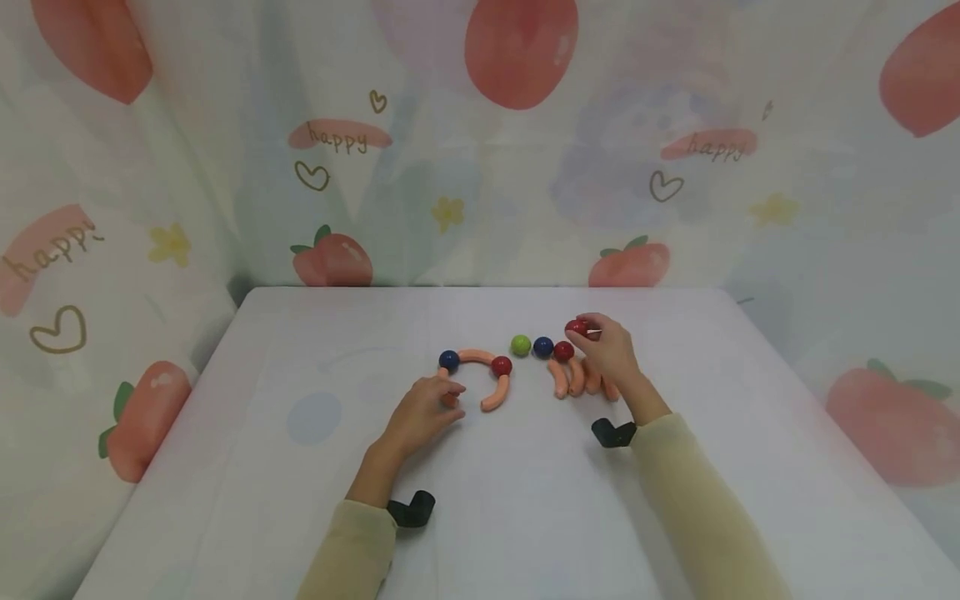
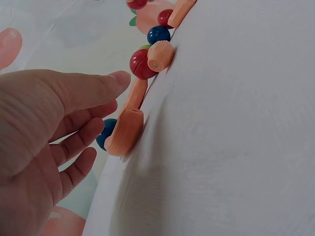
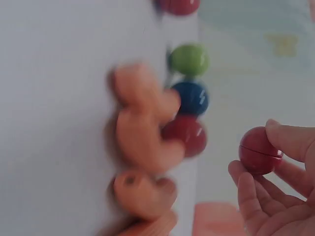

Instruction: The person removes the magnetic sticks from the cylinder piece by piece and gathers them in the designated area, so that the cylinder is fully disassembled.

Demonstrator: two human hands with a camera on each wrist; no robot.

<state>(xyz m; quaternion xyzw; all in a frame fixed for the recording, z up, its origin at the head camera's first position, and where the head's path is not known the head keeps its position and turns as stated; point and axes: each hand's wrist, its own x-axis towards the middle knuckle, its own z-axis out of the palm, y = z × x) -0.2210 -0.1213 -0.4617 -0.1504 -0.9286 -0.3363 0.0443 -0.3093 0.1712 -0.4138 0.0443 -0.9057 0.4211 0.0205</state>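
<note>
My right hand (image 1: 609, 348) pinches a glossy red ball (image 3: 260, 150) between thumb and fingers, held up over the far right of the table. A thin groove runs round this ball. The left hand (image 1: 426, 412) has its fingers spread and loosely bent beside an open ring of orange curved pieces. In that ring a blue ball (image 1: 448, 361) and a second red ball (image 1: 502, 366) are joined by a curved piece (image 1: 476, 356). Another curved piece (image 1: 495, 395) runs from the red ball toward me. One more curved piece (image 2: 126, 132) hangs off the blue ball, close to the left fingertips.
Right of the ring stand a green ball (image 1: 521, 345), a blue ball (image 1: 543, 347) and a red ball (image 1: 564, 351) in a row. Several loose orange curved pieces (image 1: 576, 377) lie side by side beneath the right hand. Patterned cloth walls surround the white table (image 1: 525, 517).
</note>
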